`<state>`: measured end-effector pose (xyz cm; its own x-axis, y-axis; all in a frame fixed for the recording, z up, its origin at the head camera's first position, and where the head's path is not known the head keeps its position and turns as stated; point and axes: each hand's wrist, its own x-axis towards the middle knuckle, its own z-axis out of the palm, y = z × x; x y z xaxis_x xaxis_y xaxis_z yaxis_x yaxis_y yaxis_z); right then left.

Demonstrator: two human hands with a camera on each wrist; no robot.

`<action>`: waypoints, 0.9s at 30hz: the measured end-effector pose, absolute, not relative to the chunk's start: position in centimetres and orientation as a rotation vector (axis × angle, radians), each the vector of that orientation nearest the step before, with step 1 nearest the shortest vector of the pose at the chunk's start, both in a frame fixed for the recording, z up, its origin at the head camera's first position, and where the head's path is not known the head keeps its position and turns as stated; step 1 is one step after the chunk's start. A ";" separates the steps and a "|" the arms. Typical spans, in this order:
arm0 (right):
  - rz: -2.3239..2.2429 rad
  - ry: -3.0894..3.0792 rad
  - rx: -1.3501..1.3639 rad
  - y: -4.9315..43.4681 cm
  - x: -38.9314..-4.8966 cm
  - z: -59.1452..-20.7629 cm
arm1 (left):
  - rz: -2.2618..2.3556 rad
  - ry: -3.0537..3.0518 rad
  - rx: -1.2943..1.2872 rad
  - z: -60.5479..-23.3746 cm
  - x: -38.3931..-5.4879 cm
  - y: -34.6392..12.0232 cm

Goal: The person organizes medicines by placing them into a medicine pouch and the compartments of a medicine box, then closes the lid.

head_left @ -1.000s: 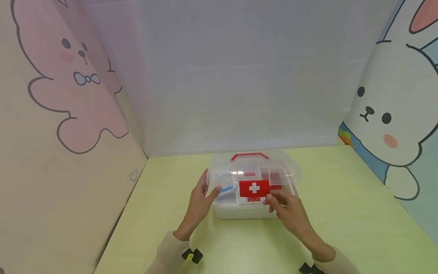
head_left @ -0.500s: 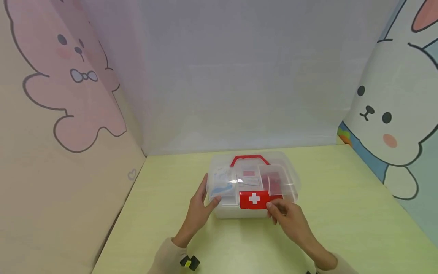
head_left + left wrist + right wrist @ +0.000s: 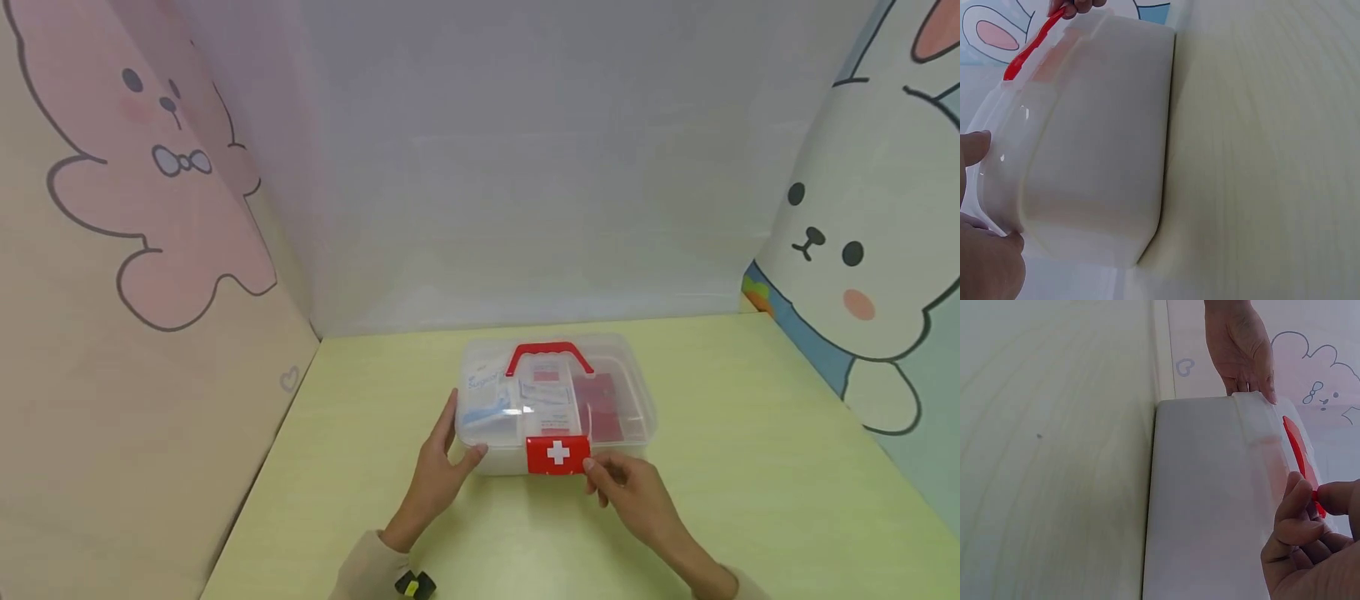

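A first-aid box with a clear lid and white base sits on the table, its lid down over the base. My left hand holds its left side, thumb at the front corner and fingers along the side. At the front, my right hand pinches the right end of the red latch with a white cross. The right wrist view shows that latch tilted out from the box front. A red handle lies on the lid. Inside show a white-and-blue packet and a dark red item.
The pale yellow table extends around the box. A plain whitish backdrop rises behind it, with a pink cartoon-animal panel on the left and a white rabbit panel on the right.
The lid has swung down toward me onto the base. My right hand has moved down with the red latch, and my left hand has slid slightly lower on the box's side.
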<state>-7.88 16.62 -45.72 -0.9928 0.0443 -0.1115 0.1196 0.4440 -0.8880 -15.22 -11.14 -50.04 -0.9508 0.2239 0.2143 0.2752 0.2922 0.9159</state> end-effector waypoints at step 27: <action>-1.382 2.757 -0.082 17.3 -8.9 -46.5 | -1.712 -2.488 -0.537 -51.0 -15.3 -11.2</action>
<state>-8.93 17.29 -46.54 -0.9970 -0.0726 -0.0263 -0.0224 0.5975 -0.8016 -15.28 -11.19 -51.03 -0.9361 0.2421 0.2550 0.3247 0.3168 0.8912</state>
